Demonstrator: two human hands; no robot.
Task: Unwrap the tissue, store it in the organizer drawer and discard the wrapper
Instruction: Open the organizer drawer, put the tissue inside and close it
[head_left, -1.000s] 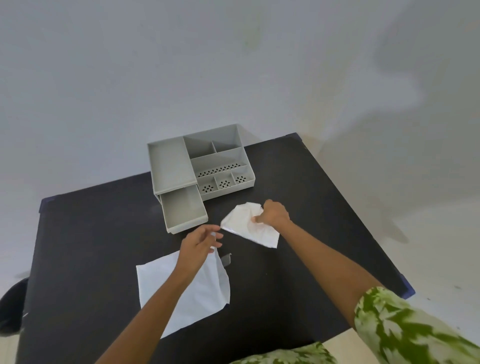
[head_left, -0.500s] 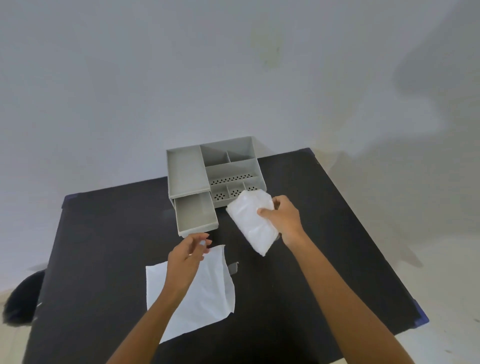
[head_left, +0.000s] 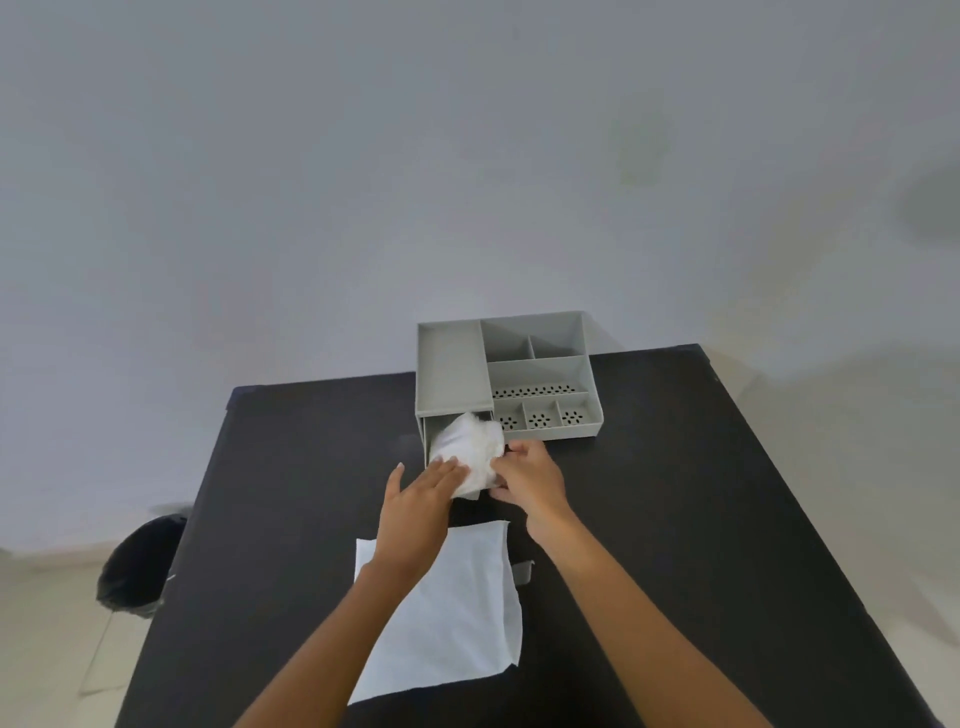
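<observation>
Pale grey wall fills the upper half of the head view, and below it a black bench (head_left: 675, 519) runs toward the viewer.

At the bench's far edge sits a grey organizer (head_left: 540, 374) with several open compartments on top. Its drawer (head_left: 429, 441) is pulled out at the lower left, toward the person.

A crumpled white tissue (head_left: 470, 449) sits bunched in the drawer, spilling over the drawer's near end.

2 bare hands meet at it. The left hand (head_left: 415, 499) lies on the tissue's near left side, fingers extended and close together, pressing rather than gripping. The right hand (head_left: 530, 475) is at the tissue's right edge, fingers curled; whether they pinch the tissue or rest on the drawer's corner cannot be told.

Nearer the viewer, a flat white wrapper (head_left: 457, 613) lies on the bench, partly under the left forearm. Just beside its right edge is a small dark strip (head_left: 522, 570), too small to identify.

Bare bench lies open to the right of the arms and left of the drawer. Beyond the bench's left edge, a black bin (head_left: 137, 566) stands on the pale floor.
</observation>
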